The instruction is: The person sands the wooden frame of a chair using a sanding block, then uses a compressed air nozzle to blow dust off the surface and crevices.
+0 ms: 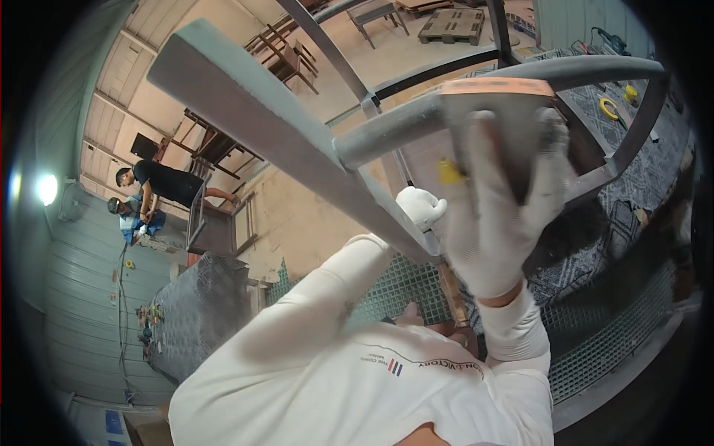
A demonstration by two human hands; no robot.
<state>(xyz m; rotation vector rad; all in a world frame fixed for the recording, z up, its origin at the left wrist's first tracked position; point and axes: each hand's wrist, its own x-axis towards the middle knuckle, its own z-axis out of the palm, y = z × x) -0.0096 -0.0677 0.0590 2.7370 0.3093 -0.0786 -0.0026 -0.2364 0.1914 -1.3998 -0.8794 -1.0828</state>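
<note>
Two white-gloved hands at a grey wooden frame, which stands in front of the person. Right hand (494, 201): fingers spread and clamped over a grey block (513, 137) with an orange edge, set over the frame's curved rail (394, 132). Left hand (421, 208): fingers curled, beside the broad slanting bar (245, 93); cannot tell whether it grips anything. Patterned cloth (651, 167) at right.

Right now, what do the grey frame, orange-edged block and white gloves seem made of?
Grey frame: probably wood, matte coated; thick, shaped bars, dull surface.
Orange-edged block: matte, possibly foam; blur leaves it open.
White gloves: likely knitted fabric, dull; soft, close fit.
</note>
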